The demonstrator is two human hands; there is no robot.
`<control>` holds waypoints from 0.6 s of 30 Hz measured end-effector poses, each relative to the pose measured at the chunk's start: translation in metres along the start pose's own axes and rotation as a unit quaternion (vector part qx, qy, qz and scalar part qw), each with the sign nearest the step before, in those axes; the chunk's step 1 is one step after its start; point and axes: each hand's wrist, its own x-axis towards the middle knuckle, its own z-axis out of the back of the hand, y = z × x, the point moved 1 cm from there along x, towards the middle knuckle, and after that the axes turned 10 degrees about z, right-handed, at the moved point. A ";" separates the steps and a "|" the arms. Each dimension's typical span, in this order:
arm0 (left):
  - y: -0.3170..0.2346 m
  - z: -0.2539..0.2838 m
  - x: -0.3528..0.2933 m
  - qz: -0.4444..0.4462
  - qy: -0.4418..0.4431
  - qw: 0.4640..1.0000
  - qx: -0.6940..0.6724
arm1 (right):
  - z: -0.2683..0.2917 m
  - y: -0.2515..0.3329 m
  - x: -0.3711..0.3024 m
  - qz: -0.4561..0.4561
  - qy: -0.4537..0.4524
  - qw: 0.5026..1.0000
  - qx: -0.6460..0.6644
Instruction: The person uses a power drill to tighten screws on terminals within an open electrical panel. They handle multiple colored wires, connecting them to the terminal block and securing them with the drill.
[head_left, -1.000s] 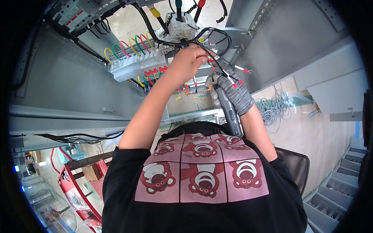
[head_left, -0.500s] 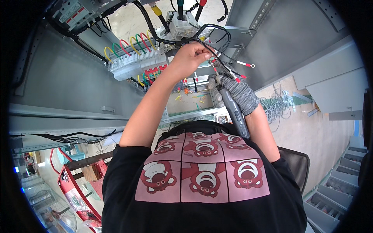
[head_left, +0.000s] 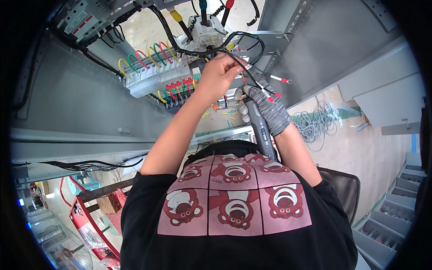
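Head view showed your bare left hand (head_left: 219,77) at twelve o'clock from your chest, thumb and fingers drawn together beside thin black insulated wires (head_left: 256,82); whether a wire was pinched between those tips could not be told.

Your right hand (head_left: 265,103), in a grey knitted glove, was at one o'clock, wrapped around a dark grey, stick-shaped power tool (head_left: 259,126). The tool's rear end slanted toward five o'clock, close to your shirt, while its front end was partly lost among the gloved fingers.

One silvery ring terminal (head_left: 289,81) with a white and red sleeve stuck out at three o'clock from your bare hand; other sleeved ends lay at four o'clock, in front of the glove. A white breaker row under clear plastic (head_left: 148,81) stood at eleven o'clock from your chest.

The wires looked light, springy and slightly slick, so a pinch just behind the sleeves probably suited them better than one on the ring, which might bend. The tool looked hard, rigid and moderately heavy; its rounded barrel could roll, making the middle the surest hold.
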 end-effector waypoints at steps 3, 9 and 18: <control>-0.002 -0.002 -0.010 -0.031 0.007 0.999 0.007 | -0.006 0.001 -0.003 0.027 0.003 0.999 0.020; -0.011 -0.009 -0.019 -0.015 -0.055 0.998 0.029 | -0.021 0.008 -0.014 0.010 -0.083 0.990 0.111; -0.010 -0.011 -0.028 -0.089 -0.171 0.980 0.046 | 0.003 0.020 -0.088 -0.183 0.001 0.982 0.040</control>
